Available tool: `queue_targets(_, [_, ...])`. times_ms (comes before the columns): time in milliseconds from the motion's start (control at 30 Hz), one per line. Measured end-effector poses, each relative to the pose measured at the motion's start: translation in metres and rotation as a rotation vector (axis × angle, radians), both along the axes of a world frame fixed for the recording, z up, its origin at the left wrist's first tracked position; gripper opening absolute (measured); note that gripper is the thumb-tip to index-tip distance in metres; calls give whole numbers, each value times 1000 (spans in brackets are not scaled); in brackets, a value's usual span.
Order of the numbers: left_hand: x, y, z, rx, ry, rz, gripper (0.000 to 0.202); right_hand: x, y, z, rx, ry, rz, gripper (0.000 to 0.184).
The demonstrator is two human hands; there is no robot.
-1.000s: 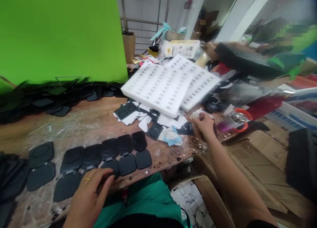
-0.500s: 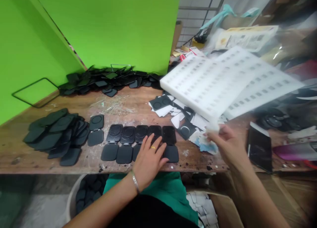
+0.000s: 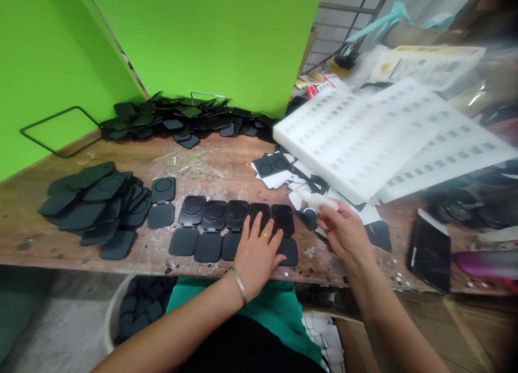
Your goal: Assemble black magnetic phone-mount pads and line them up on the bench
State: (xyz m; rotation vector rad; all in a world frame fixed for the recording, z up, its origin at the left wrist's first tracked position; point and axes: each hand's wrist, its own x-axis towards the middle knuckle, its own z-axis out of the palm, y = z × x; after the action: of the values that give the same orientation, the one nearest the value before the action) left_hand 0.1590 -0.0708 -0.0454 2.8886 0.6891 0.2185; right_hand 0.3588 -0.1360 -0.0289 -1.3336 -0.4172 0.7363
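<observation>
My left hand [image 3: 258, 251] lies with spread fingers over the right end of a row of unfolded black hinged pads [image 3: 213, 215], touching them. The upper halves carry a ring pattern; the lower halves are plain. My right hand [image 3: 343, 230] is closed, pinching a small white piece [image 3: 321, 201] just right of the row. It may be cloth or paper; blur hides which. Beneath it lie loose black and white cards [image 3: 270, 168]. Another unfolded pad [image 3: 163, 189] lies apart at the left, beside a heap of black pads [image 3: 87, 200].
Two white foam trays [image 3: 340, 146] with rows of slots lean over the right side. A phone [image 3: 429, 249] lies at the right front. More black pieces [image 3: 178, 122] line the green wall. A bin [image 3: 111, 313] of black pieces stands below the table edge.
My right hand has moved left, towards the row of pads, with the white piece in its fingers. The left hand stays on the pads. The view has shifted slightly.
</observation>
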Motion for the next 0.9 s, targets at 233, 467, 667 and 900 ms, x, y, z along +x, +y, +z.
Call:
queue_targets(233, [4, 2, 2, -11, 26, -67, 50, -1, 8, 8, -177, -438, -42, 29])
queue_targets(467, [4, 3, 2, 17, 27, -88, 50, -3, 14, -4, -273, -643, 10, 29])
queue_targets(667, [4, 2, 2, 24, 36, -79, 51, 0, 20, -11, -304, -727, 16, 32])
queue_targets(900, [5, 2, 1, 41, 38, -82, 51, 0, 26, -15, -338, -807, 43, 30])
